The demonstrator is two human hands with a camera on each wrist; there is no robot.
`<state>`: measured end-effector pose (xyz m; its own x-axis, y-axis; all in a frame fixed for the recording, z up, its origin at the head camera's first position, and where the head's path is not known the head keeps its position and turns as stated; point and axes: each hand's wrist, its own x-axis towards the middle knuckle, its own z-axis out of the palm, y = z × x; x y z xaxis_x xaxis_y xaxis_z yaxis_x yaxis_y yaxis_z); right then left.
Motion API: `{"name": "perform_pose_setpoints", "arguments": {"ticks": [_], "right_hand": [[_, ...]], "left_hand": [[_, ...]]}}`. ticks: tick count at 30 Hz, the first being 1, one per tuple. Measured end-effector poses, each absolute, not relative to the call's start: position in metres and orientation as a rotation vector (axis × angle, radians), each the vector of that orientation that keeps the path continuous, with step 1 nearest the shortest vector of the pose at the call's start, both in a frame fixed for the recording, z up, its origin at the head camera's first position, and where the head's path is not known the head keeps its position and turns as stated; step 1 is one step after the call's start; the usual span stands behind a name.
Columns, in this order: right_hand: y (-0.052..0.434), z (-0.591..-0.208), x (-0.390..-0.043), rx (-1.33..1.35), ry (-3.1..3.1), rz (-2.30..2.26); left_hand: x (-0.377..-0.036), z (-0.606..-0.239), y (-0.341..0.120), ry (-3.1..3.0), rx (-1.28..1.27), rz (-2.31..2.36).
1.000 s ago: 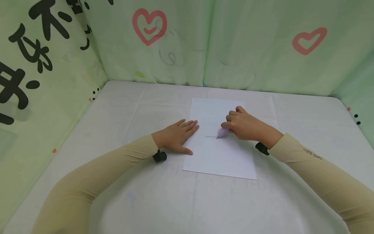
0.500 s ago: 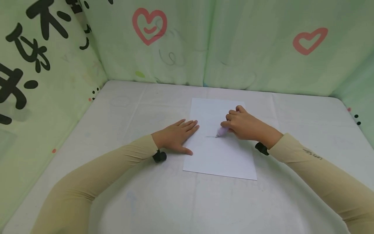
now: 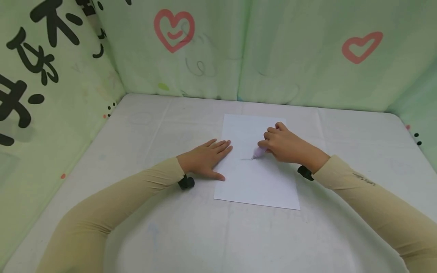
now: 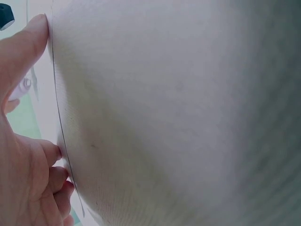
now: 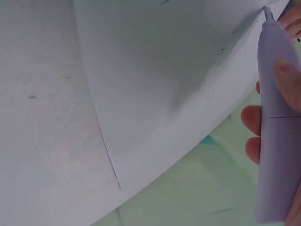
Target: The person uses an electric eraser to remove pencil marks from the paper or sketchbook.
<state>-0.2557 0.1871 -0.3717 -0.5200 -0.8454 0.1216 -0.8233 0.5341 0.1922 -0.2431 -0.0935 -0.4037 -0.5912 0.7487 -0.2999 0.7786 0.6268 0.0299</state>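
Note:
A white sheet of paper lies on the table, with a short, faint grey line near its middle. The left hand rests flat at the sheet's left edge, fingers spread and fingertips over the paper. The right hand grips a lavender electric eraser, a thick pen-shaped body with a narrow tip. Its tip points down at the right end of the line. In the right wrist view, small dark crumbs are scattered on the paper near the tip. The palm hides part of the eraser in the head view.
A white cloth covers the table. Green curtains with pink hearts stand behind it, and a green side panel with black characters rises on the left. Black wrist cameras are strapped on both arms.
The right hand and the eraser tip have shifted very slightly up and left on the paper. The grey line looks fainter. The left hand has stayed in place.

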Motion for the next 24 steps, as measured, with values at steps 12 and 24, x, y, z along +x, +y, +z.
{"name": "perform_pose_setpoints", "arguments": {"ticks": [12,24], "right_hand": [[0.1861,-0.3714,-0.2547,1.412,-2.586,-0.16],[0.1839,-0.3709,-0.2556,1.399,-2.575,-0.183]], "left_hand": [[-0.242,-0.402,-0.0934,2.563,1.223,-0.159],[-0.2414,-0.4016,-0.0938,2.569,1.228,-0.156]]}}
